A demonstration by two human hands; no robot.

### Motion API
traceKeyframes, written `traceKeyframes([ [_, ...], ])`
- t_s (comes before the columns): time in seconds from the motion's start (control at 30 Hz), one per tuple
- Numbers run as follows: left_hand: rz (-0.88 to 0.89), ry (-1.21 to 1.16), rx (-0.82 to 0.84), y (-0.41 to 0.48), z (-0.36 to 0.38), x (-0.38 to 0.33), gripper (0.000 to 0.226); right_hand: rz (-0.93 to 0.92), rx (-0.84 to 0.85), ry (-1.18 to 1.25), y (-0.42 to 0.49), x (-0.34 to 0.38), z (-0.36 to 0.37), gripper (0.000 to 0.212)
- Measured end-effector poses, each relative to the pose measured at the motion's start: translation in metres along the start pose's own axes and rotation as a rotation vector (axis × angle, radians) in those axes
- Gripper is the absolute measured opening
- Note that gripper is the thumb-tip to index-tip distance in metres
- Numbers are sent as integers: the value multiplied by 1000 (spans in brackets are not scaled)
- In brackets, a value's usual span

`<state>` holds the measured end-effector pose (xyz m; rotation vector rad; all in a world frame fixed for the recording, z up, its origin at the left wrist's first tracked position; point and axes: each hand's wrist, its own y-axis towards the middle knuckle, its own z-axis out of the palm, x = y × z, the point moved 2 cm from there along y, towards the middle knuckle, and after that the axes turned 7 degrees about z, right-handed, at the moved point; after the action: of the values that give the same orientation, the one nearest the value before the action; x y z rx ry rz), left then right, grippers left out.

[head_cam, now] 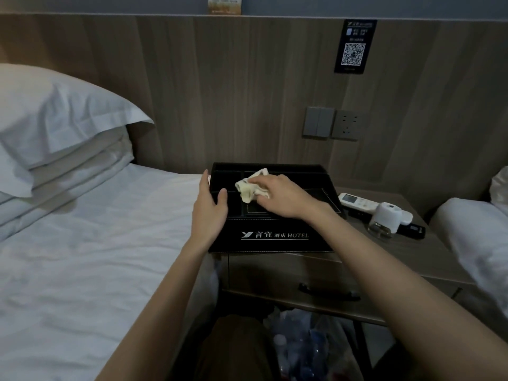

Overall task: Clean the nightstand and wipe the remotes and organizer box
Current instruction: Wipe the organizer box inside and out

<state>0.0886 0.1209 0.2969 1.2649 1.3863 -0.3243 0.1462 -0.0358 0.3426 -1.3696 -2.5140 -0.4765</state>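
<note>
— Forearms fill the near view, both bare. What sits under them on the floor?

— Plastic bottles in a clear bag, low in front of the table.

— And the organizer box?

— Black, with white hotel lettering on its front. It stands on the left part of the table, right beside the bed.

— What is the left hand doing?

— Steadying it. The thumb hooks over the rim of the left wall and the fingers lie along the outside, so the wall is held between them.

— The right hand?

— Closed on a crumpled pale cloth, pinching it and pressing it down among the compartments near the middle of the box.

— Where are the remotes?

— Out of the box, on the table to its right. The white remote lies flat with its small screen towards the box. The black remote lies beside it, nearer the front edge and partly hidden.

— Hidden by what?

— A small clear jar with a white cap, upright in front of both.

— Anything else nearby?

— White pillows stacked at the head of the bed, and a dark drawer handle below the tabletop.
</note>
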Motion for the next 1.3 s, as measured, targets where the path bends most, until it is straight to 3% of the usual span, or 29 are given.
traceKeyframes([
  [0.1, -17, 21, -3, 1, 2, 1, 56, -21, 55, -52, 10, -3, 3, 15],
  [0.2, -1, -21, -31, 1, 3, 2, 54, -65, 79, -114, 11, -1, 6, 30],
  [0.4, -1, -19, -56, -1, 5, -3, 63, -53, 115, -30, -6, -4, 10, 22],
  [0.63, -17, 11, -72, -4, 5, -6, 66, -206, -2, -83, -56, 1, 1, 40],
  [0.77, -18, 1, -57, -7, 4, -10, 66, -293, 29, -129, -72, -2, -7, 40],
  [0.97, -8, -47, -46, -8, 1, -12, 68, -162, -151, -49, -46, -17, -35, 43],
  [1.13, 20, -57, -25, -6, 1, -10, 65, -1, 97, -4, 2, -25, -2, 54],
  [1.3, 31, -63, -32, -4, 1, -5, 62, -33, 104, 32, 9, -17, 3, 27],
])
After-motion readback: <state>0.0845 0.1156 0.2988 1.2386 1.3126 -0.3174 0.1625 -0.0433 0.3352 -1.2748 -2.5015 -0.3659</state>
